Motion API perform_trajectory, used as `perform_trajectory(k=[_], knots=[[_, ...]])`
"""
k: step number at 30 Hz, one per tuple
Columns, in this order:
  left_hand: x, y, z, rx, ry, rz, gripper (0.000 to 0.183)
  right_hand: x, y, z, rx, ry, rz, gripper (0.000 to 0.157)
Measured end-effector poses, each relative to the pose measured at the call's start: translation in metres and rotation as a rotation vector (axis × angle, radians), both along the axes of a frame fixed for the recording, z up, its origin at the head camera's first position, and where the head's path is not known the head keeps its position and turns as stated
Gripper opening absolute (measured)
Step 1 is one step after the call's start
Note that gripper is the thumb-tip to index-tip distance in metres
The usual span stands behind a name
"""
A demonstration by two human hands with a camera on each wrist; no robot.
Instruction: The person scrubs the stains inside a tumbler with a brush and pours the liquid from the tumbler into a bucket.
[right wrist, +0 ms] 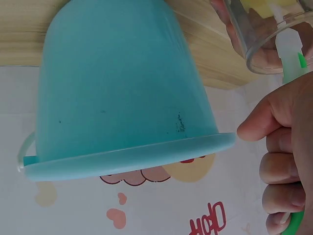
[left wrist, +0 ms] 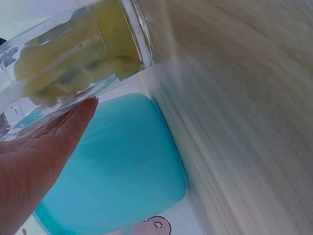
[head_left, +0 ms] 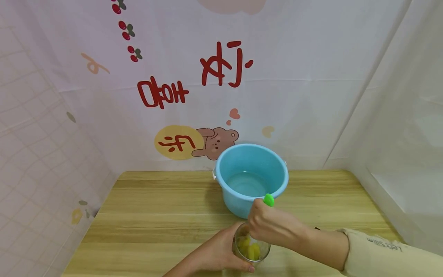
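Observation:
A clear glass (head_left: 237,252) stands upright near the front of the wooden table, its base close to the tabletop in the left wrist view. My left hand (head_left: 221,248) holds the glass from the left, thumb on the near side and fingers along the far side. My right hand (head_left: 264,223) grips the green-and-white handle (right wrist: 293,68) of a cup brush from above, its green end (head_left: 268,200) poking out past the fist. The brush's yellow sponge head (left wrist: 93,54) is down inside the glass and fills much of it.
Just behind my hands a light blue bucket (head_left: 238,204) stands on the table (head_left: 155,215), with what looks like shallow water at its bottom. A small dark object (head_left: 317,229) peeks out behind my right forearm. Printed white cloth (head_left: 294,96) hangs behind the table and along both sides.

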State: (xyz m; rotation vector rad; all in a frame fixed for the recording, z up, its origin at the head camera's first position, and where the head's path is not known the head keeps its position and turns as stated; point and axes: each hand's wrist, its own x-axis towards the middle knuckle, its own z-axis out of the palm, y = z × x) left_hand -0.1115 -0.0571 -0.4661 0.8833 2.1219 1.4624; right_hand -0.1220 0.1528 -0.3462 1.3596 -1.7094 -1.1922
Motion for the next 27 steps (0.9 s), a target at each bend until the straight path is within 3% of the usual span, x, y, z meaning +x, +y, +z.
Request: perform_trajectory(k=[15, 22, 27], knots=[[0.000, 0.002, -0.001, -0.013, -0.011, 0.011, 0.088, -0.015, -0.003, -0.007, -0.014, -0.072, -0.075, 0.031], [0.002, 0.002, -0.003, -0.036, -0.017, 0.017, 0.084, -0.010, 0.009, -0.008, -0.006, -0.098, -0.123, 0.044], [0.003, 0.002, -0.004, -0.043, -0.008, 0.024, 0.081, -0.006, 0.017, -0.010, -0.016, -0.075, -0.128, 0.041]])
